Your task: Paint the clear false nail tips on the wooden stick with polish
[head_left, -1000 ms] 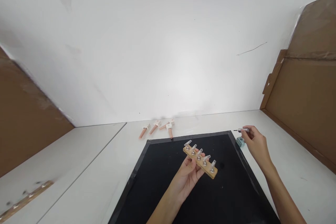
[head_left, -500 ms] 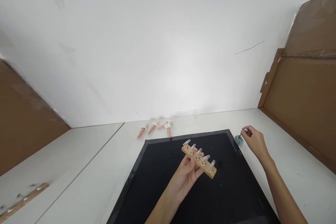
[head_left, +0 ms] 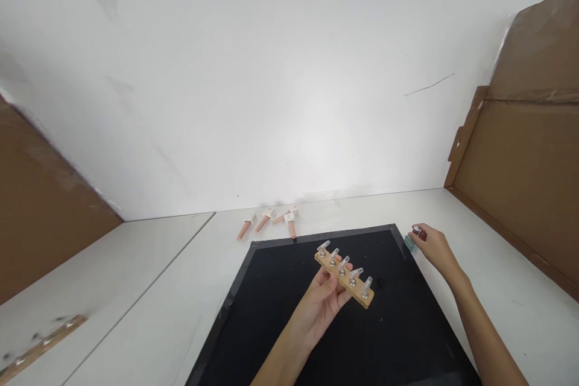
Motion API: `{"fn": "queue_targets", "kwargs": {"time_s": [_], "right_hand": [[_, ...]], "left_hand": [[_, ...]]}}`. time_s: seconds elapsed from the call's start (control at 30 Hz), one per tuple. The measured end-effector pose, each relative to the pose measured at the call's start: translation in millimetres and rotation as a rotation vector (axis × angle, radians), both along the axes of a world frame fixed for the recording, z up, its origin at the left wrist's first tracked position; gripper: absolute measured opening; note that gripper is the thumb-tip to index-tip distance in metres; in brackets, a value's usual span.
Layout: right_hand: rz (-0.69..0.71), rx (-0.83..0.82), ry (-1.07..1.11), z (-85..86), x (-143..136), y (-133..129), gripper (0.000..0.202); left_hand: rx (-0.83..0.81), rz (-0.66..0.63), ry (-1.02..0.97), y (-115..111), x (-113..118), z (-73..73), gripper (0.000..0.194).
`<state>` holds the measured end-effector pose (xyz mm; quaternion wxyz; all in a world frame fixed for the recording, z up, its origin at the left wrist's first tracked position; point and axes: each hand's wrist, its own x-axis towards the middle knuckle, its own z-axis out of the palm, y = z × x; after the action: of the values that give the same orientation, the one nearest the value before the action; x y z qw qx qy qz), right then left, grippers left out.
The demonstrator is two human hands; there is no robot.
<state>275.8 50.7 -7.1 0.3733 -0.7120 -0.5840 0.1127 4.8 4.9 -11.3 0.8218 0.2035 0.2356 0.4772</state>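
Observation:
A light wooden strip [head_left: 344, 278] carries several clear nail tips on silver mounts. My left hand [head_left: 322, 295] grips it from below, over the black mat [head_left: 380, 338]. Past the mat's far right corner, my right hand [head_left: 430, 245] is closed at the fingertips on a small silver-grey cap, just above a teal bottle [head_left: 409, 243] standing on the white table. My fingers partly cover the cap, and whether it touches the bottle is hard to tell.
Several pink-handled pieces with white heads [head_left: 263, 221] lie beyond the mat's far left corner. Another wooden strip [head_left: 45, 342] is at the lower left. Cardboard panels [head_left: 520, 151] stand at both sides, with a white wall [head_left: 271, 84] behind.
My right hand has moved slightly left and lower, bringing the cap down closer over the teal bottle. My left hand keeps its hold on the wooden strip, almost unmoved.

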Motion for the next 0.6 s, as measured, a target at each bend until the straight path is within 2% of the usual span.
{"fn": "queue_targets", "kwargs": {"time_s": [0.2,0.4,0.53,0.57,0.6], "right_hand": [[-0.026,0.014,-0.014,4.9,-0.5,-5.8,0.035],[-0.052,0.073,0.017,33.1,-12.8,-28.5,0.038],[0.072,0.075,0.114,41.3,-47.8,-64.8,0.032],[0.131,0.057,0.155,39.0,-59.1,-75.5,0.03],[0.234,0.013,0.284,35.4,-70.2,-85.9,0.028]], "left_hand": [[-0.021,0.01,0.008,-4.4,-1.9,3.5,0.024],[-0.033,0.055,0.026,-10.4,-2.8,5.4,0.022],[-0.033,0.092,0.022,-11.9,-4.0,6.8,0.022],[-0.032,0.1,0.021,-12.2,-4.2,6.6,0.023],[-0.03,0.107,0.021,-12.7,-4.1,6.1,0.024]]}}
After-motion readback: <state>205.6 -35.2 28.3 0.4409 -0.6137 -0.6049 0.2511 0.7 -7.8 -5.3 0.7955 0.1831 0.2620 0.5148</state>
